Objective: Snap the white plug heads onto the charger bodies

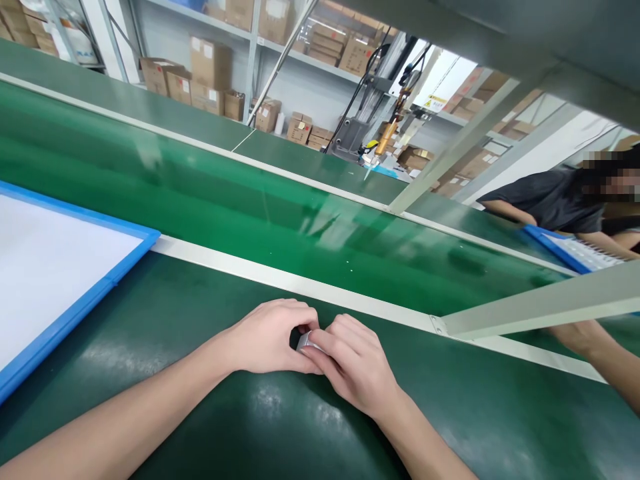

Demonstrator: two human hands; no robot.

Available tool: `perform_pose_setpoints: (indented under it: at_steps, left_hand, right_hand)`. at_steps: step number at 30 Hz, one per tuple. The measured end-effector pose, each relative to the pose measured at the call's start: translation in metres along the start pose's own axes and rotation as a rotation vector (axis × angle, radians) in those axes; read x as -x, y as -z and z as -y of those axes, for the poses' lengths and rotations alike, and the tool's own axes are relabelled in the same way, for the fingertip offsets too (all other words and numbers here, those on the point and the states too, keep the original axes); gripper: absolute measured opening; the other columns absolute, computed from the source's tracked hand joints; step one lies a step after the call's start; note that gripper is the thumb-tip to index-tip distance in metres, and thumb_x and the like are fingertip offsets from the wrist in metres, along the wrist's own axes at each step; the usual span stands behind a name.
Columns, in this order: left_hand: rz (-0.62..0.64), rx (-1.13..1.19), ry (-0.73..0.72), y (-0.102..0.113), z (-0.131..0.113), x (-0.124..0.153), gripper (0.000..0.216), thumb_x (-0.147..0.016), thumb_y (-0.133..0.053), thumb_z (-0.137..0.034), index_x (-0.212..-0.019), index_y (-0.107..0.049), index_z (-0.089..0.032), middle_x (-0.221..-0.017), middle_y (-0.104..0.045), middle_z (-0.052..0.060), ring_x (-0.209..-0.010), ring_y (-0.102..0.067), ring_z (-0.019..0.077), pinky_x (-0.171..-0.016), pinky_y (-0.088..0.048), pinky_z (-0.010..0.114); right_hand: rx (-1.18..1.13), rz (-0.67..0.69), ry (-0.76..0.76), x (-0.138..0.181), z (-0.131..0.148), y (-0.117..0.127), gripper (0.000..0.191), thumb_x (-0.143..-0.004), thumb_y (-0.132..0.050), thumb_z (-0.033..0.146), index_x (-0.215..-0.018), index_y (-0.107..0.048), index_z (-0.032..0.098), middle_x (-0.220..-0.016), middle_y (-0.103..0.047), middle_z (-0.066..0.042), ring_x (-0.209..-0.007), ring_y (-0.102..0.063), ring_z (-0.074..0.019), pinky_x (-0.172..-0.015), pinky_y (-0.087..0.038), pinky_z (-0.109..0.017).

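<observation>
My left hand (275, 337) and my right hand (357, 360) meet over the dark green bench top (240, 427). Between them is a small silver-grey piece (304, 341), mostly covered by fingers, so its kind does not show. The right thumb and fingers pinch it. My left hand curls around its far side, with fingers and thumb closing on it; a dark gap shows inside that curl.
A white board with a blue rim (135, 257) lies at left. Beyond a pale rail (295, 280) runs a green conveyor belt (280, 227). A slanted metal post (540, 303) rises at right. Across the belt sits a person (555, 200); another person's forearm (595, 347) reaches in.
</observation>
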State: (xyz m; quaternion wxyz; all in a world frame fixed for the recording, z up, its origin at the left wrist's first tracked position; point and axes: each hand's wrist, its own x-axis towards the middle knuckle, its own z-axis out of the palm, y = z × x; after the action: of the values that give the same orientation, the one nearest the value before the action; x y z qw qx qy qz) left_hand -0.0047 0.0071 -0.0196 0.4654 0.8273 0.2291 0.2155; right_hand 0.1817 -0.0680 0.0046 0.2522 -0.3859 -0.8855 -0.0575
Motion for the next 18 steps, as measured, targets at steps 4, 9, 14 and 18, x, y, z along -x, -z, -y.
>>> perform_pose_setpoints:
  at_steps: [4, 9, 14, 18]
  left_hand:
    - [0.002, 0.015, 0.021, 0.0, -0.001, 0.0, 0.029, -0.071, -0.082, -0.034, -0.083, -0.058, -0.022, -0.085, -0.062, -0.004, -0.082, -0.056, 0.015, -0.07, -0.038, 0.026]
    - [0.003, 0.008, 0.031, 0.0, -0.001, 0.0, 0.032, -0.073, -0.079, -0.038, -0.076, -0.052, -0.021, -0.081, -0.057, -0.004, -0.078, -0.052, 0.0144, -0.066, -0.036, 0.026]
    - [0.007, -0.03, 0.032, -0.001, 0.001, -0.001, 0.04, -0.074, -0.079, -0.044, -0.075, -0.048, -0.02, -0.078, -0.054, -0.004, -0.077, -0.05, 0.0148, -0.065, -0.034, 0.027]
    - [0.002, -0.037, 0.065, 0.0, -0.001, -0.001, 0.043, -0.072, -0.081, -0.048, -0.077, -0.049, -0.021, -0.082, -0.056, -0.004, -0.079, -0.052, 0.0155, -0.065, -0.034, 0.026]
  right_hand:
    - [0.083, -0.01, 0.072, -0.001, 0.0, 0.002, 0.007, -0.098, -0.06, 0.014, -0.098, -0.065, 0.019, -0.064, -0.052, 0.0, -0.061, -0.043, -0.0163, -0.058, -0.029, -0.033]
    - [-0.125, -0.092, -0.109, 0.003, 0.0, -0.006, 0.004, -0.099, -0.059, 0.016, -0.102, -0.061, 0.019, -0.07, -0.057, 0.0, -0.06, -0.044, -0.0141, -0.057, -0.033, -0.03]
    - [-0.359, -0.109, -0.319, 0.004, 0.002, -0.01, 0.009, -0.1, -0.059, 0.019, -0.097, -0.068, 0.02, -0.073, -0.061, -0.001, -0.06, -0.048, -0.0126, -0.057, -0.035, -0.028]
    - [-0.74, -0.145, -0.673, 0.004, -0.002, -0.009, 0.018, -0.099, -0.064, 0.036, -0.091, -0.07, 0.021, -0.083, -0.066, -0.003, -0.069, -0.058, -0.0145, -0.062, -0.045, -0.026]
